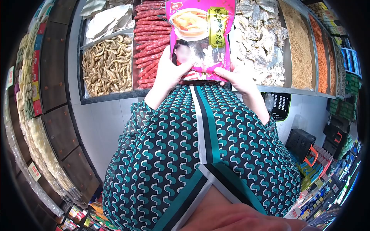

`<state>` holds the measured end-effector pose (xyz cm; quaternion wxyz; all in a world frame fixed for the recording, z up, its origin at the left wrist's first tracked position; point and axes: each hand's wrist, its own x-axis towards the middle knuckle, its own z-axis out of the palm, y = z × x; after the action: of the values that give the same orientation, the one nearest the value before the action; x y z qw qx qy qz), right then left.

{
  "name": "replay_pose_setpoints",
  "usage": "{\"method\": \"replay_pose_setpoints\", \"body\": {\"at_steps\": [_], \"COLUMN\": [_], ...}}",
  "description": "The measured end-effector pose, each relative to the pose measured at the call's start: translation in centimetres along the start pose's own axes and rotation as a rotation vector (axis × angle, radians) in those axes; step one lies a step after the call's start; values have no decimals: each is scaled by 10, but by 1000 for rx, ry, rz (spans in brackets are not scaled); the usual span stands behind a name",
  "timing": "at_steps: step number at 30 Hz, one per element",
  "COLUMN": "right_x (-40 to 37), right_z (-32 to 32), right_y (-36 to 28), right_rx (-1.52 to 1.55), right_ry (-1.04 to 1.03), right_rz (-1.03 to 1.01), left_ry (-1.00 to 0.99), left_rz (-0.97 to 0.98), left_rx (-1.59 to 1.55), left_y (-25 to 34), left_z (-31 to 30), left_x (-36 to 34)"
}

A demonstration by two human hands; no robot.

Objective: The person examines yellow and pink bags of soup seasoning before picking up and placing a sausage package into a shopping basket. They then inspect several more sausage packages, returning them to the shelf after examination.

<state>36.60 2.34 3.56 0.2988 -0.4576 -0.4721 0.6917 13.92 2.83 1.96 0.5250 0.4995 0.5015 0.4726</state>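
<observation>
Both hands hold up a pink packet of soup ingredients (199,50) with a picture of a bowl and a yellow label with Chinese writing. My left hand (171,69) grips its lower left side, the thumb pressed on the front. At the lower right corner, my right hand (235,75) pinches the packet with the thumb in front. The fingers behind the packet are hidden. Directly beyond it are red sausages (151,46) in a display bin, and pale dried fish (259,46) lie to the right.
Left in the display are brown dried goods (108,63) and white dried sheets (111,23). Farther right come a tan shredded heap (297,50) and an orange one (318,54). A black basket (280,106) is below the counter's right side. Packed shelves (34,127) stand at far left.
</observation>
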Motion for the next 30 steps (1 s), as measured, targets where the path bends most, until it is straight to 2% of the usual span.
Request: {"method": "replay_pose_setpoints", "body": {"at_steps": [5,8,10,11,12,13,14,15,17,18,20,25,28,30], "right_x": [-2,-3,5,5,7,14,10,19,19,19,20,40,54,63], "right_z": [1,1,-11,3,-10,-17,-2,1,4,3,-14,-95,-147,-176], "right_y": [-5,-8,12,-2,13,18,-10,-10,-22,-29,-49,-128,-195,-243], "right_rx": [19,-119,32,198,-40,-62,3,194,242,261,351,70,60,39], "right_ry": [20,110,133,193,281,207,235,208,240,252,253,456,420,425], "right_rz": [-12,-86,-247,-375,-253,-249,-304,-397,-431,-430,-467,-918,-1064,-1065], "left_ry": [-18,-41,-44,-60,-71,-58,-57,-79,-175,-183,-212,-140,-84,-45], "left_rz": [-14,54,83,38,-150,191,198,185,113,167,47,68,62,59], "left_rx": [-102,-96,-50,-37,-258,190,164,73,-177,-124,-228,-216,-232,-224], "left_y": [-1,9,19,8,37,22,23,25,21,24,26,17,13,13], "left_z": [0,3,8,7,16,12,14,16,17,17,16,13,16,19], "left_x": [0,-2,-6,-7,-13,-7,-8,-8,-7,-6,-6,-10,-16,-19]}}
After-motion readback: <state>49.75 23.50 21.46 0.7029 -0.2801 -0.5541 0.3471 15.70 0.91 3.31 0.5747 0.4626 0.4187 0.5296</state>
